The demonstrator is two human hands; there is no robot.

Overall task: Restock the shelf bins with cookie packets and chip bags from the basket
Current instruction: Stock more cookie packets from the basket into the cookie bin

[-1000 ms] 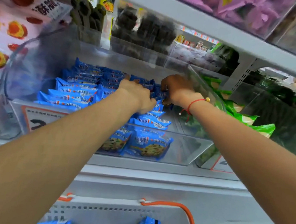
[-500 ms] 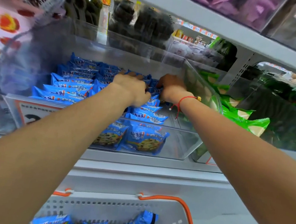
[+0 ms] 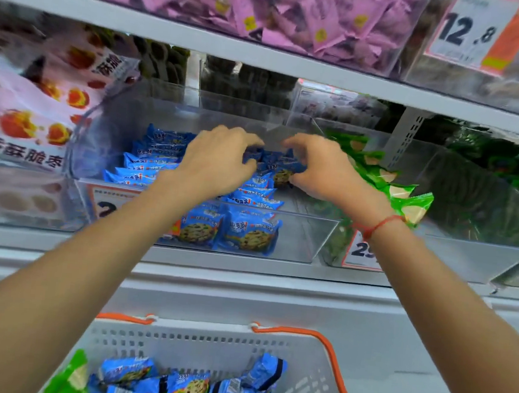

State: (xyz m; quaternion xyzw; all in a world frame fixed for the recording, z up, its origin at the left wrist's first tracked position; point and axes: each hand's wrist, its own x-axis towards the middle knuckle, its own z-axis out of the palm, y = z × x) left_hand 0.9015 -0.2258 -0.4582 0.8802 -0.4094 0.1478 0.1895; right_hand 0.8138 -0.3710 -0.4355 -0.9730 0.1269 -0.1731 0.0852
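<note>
At 6 o'clock, the white perforated plastic basket (image 3: 312, 388) with orange handles is holding loose blue cookie packets (image 3: 188, 390) and 1 green chip bag (image 3: 71, 378). Up at 12 o'clock, inside the clear plastic shelf bin (image 3: 308, 232), the left hand (image 3: 215, 160) and right hand (image 3: 324, 167) are both curling fingers, pinching a bunch of blue packets (image 3: 274, 163) between them above the stacked rows (image 3: 150, 160).

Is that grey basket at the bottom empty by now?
Not empty. The basket holds several blue cookie packets and a green chip bag at its left edge.
</note>
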